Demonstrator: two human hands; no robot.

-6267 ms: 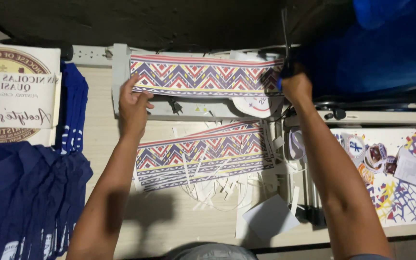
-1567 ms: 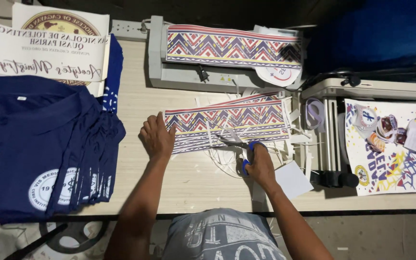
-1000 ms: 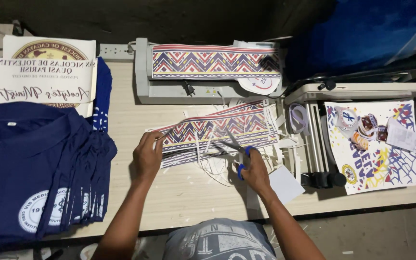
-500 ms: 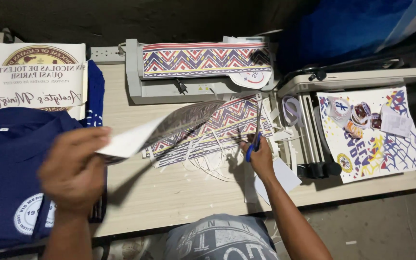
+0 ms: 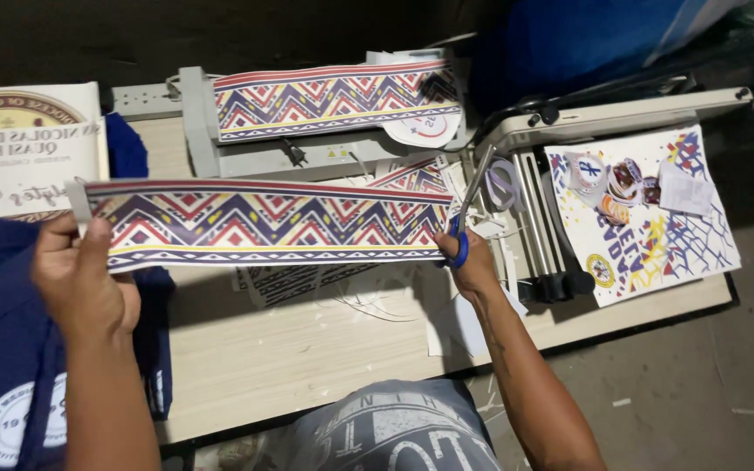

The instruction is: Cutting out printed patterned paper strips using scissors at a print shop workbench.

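The left hand [image 5: 80, 279] pinches one end of a long zigzag-patterned paper strip [image 5: 263, 222], held stretched out above the pale worktop [image 5: 307, 349]. The right hand [image 5: 469, 257] grips blue-handled scissors [image 5: 469, 209] at the strip's other end, seemingly also steadying the paper there, though that contact is hard to make out. Paper trimmings [image 5: 368, 301] lie on the worktop beneath, and a second patterned strip [image 5: 333, 98] rests on the grey cutter [image 5: 307, 157] behind.
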